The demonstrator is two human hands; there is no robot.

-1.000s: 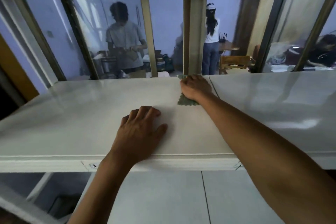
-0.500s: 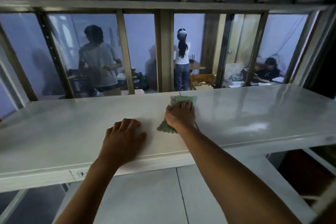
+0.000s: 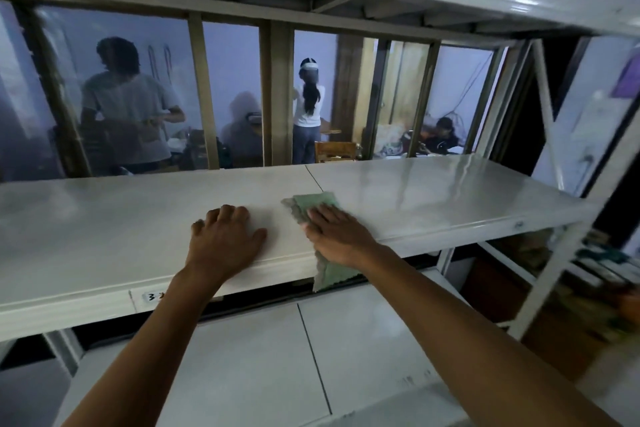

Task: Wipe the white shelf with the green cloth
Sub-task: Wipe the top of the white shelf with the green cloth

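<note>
You're pressing the green cloth (image 3: pixel 313 206) flat w/ right hand (image 3: pixel 337 236), fingers straight & together, at the white shelf (image 3: pixel 450 198) front edge. Left hand (image 3: pixel 225 241) is bracing, fingers loosely spread. Cloth's overhanging; could slip off.

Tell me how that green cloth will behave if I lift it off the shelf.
The green cloth is probably floppy: its end droops over the white shelf's front edge. It looks thin, so likely light. Under the right hand it should slide easily on the glossy surface.
</note>
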